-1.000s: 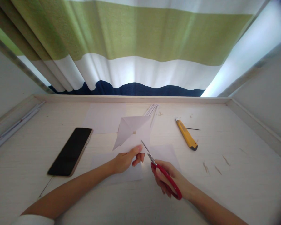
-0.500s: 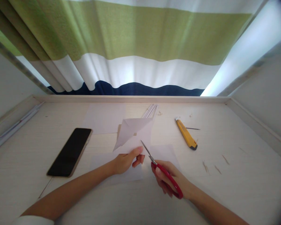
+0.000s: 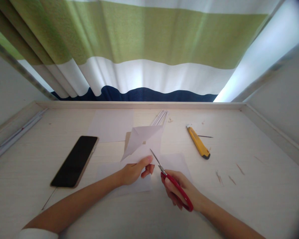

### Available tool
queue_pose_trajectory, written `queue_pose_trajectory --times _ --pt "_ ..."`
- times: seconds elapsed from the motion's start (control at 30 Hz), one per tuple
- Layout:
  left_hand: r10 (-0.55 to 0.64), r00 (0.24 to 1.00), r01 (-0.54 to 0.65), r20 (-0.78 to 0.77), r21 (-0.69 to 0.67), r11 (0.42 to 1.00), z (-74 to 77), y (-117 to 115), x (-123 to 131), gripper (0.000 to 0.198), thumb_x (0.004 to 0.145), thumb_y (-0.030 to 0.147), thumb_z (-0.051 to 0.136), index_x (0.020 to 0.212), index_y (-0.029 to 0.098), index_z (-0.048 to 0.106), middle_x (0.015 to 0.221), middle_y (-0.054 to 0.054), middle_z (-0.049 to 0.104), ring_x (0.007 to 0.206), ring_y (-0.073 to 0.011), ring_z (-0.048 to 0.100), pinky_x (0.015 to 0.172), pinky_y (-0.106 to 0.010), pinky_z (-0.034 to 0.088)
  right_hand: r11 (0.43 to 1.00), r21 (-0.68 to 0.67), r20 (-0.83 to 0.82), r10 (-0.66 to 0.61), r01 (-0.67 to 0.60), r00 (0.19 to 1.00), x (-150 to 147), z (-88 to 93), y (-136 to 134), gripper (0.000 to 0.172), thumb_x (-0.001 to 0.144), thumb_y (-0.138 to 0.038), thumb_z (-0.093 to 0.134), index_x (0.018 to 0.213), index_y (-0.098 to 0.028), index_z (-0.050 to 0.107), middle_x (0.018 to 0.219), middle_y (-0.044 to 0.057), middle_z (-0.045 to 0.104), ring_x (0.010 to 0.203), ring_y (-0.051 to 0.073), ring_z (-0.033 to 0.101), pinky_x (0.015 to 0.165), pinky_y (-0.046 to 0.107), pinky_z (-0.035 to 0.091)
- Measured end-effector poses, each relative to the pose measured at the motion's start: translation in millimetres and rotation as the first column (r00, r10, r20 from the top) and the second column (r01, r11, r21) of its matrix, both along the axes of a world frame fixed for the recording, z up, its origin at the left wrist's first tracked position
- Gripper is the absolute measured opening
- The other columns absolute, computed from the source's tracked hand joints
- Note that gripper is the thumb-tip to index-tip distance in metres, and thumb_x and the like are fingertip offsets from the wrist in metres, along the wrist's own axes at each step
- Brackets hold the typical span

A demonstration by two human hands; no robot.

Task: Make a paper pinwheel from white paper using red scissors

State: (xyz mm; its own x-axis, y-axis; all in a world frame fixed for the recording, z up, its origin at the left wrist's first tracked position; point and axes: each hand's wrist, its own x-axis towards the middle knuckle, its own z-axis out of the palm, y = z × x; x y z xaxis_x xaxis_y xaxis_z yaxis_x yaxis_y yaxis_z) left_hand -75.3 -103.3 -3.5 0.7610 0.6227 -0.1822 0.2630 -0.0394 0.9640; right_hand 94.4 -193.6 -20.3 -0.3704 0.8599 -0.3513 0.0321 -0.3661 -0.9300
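Note:
My left hand (image 3: 134,171) pinches the lower edge of a folded white paper (image 3: 143,141) and holds it raised above the table, near the middle of the view. My right hand (image 3: 180,191) grips red-handled scissors (image 3: 173,184). Their metal blades point up and left, and the tip meets the paper's lower right edge beside my left thumb. The blades look almost closed. More white sheets (image 3: 129,181) lie flat under both hands.
A black phone (image 3: 74,161) lies face up at the left. A yellow utility knife (image 3: 198,142) lies at the right, with a thin dark pin beside it. Another white sheet (image 3: 112,125) and thin paper strips (image 3: 160,117) rest near the back rim. A striped curtain hangs behind the table.
The raised paper has turned slightly, so its visible face looks narrower. The hands and scissors stay almost where they were.

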Motion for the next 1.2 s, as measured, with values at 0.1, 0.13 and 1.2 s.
queue_pose_trajectory --times 0.1,0.13,1.2 --pt "-0.003 1.000 0.003 -0.003 0.001 1.000 -0.7 -0.1 0.0 0.050 0.086 0.044 0.018 0.050 0.017 0.040 0.043 0.004 0.037 0.047 -0.0098 0.040 0.065 -0.022 0.038 1.000 -0.008 -0.011 0.008 -0.008 1.000 0.0 -0.5 0.2 0.037 0.077 -0.055 0.043 0.073 -0.018 0.040 0.042 -0.010 0.039 0.029 0.003 0.034 0.027 0.011 0.028" --pt "-0.003 1.000 0.003 -0.004 0.003 1.000 -0.7 -0.1 0.1 0.050 0.086 0.044 0.018 0.050 0.017 0.040 0.043 0.004 0.037 0.047 -0.0098 0.040 0.064 -0.022 0.038 1.000 -0.010 -0.019 0.010 -0.010 1.000 0.1 -0.4 0.2 0.037 0.077 -0.055 0.043 0.073 -0.018 0.040 0.042 -0.010 0.038 0.029 0.002 0.034 0.028 0.011 0.028" --pt "-0.012 0.998 0.016 -0.056 0.057 0.998 2.5 1.1 -1.4 0.051 0.083 0.046 0.024 0.042 0.018 0.035 0.042 0.003 0.036 0.047 -0.0099 0.040 0.063 -0.023 0.038 1.000 0.018 -0.036 0.001 0.000 0.999 -1.0 1.6 1.2 0.036 0.078 -0.052 0.043 0.070 -0.017 0.042 0.041 -0.009 0.038 0.029 0.002 0.032 0.027 0.011 0.026"
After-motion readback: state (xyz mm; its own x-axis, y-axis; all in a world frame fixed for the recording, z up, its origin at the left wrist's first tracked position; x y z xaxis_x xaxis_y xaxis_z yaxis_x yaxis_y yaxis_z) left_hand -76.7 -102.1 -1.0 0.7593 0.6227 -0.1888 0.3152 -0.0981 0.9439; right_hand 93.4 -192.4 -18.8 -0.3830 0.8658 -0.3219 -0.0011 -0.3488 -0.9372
